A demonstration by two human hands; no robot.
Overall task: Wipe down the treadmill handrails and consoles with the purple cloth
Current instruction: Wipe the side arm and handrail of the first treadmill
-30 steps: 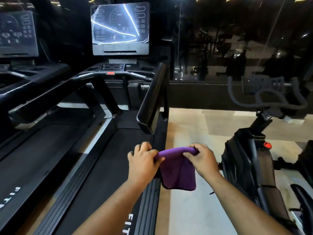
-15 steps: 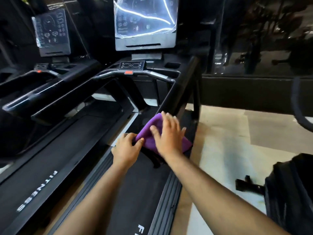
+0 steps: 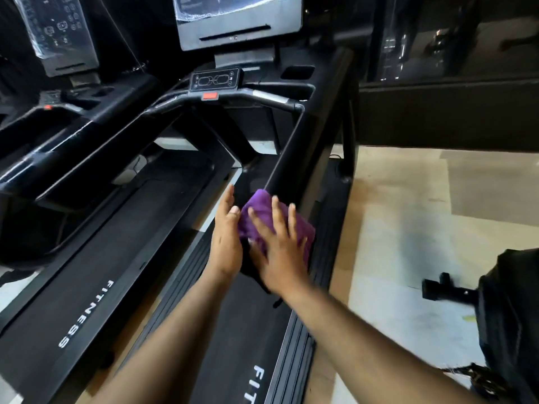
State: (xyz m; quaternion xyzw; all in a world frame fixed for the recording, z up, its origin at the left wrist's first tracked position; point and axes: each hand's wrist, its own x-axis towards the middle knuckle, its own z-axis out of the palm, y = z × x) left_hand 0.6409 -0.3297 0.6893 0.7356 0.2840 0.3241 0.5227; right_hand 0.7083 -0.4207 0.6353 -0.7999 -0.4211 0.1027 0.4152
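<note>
Over the near end of the treadmill's right handrail [image 3: 306, 135] lies the purple cloth [image 3: 264, 212], draped on the rail's tip. Spread flat on top, the right hand [image 3: 280, 252] presses it down, its grip apart. Just beside the cloth's left edge, the left hand [image 3: 226, 240] has straight, parted fingers. Further up stands the console [image 3: 239, 27]; below runs the belt [image 3: 233, 330].

Soft, fuzzy purple cloth [image 3: 277, 225] lies against a glossy black plastic handrail [image 3: 309, 132]; the treadmill belt [image 3: 233, 330] looks matt, finely textured rubber.
</note>
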